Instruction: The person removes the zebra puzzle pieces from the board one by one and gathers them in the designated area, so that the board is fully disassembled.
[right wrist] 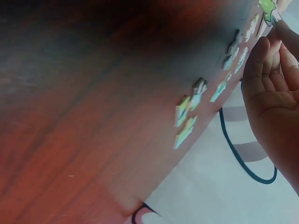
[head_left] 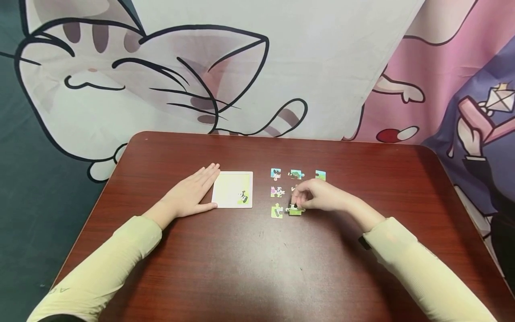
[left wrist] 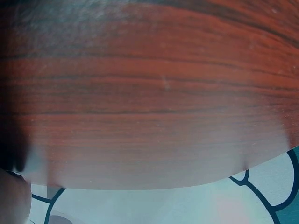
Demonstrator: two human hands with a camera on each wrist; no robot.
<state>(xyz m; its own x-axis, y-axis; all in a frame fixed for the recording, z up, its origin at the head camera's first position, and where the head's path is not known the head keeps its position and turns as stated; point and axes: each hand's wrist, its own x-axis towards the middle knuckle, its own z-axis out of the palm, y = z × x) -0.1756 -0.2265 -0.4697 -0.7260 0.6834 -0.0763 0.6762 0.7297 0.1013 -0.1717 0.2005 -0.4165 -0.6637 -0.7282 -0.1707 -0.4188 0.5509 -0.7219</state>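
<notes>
My right hand (head_left: 319, 195) pinches a green and white puzzle piece (head_left: 295, 210) between thumb and index finger. In the right wrist view, that piece (right wrist: 267, 11) shows at the fingertips of the hand (right wrist: 273, 88), seemingly just above the table. My left hand (head_left: 189, 192) lies flat with straight fingers, its fingertips and thumb touching the left side of a white-framed puzzle tray (head_left: 231, 173). A panda piece (head_left: 243, 197) sits in the tray's lower right corner. Only a bit of the left hand (left wrist: 14, 198) enters the left wrist view.
Loose puzzle pieces lie in rows right of the tray, among them a rabbit piece (head_left: 275, 173), a turtle piece (head_left: 297, 174) and a green piece (head_left: 276, 211). My right hand hides part of the rows. The brown table (head_left: 241, 268) ends at a cartoon-printed curtain (head_left: 322, 67).
</notes>
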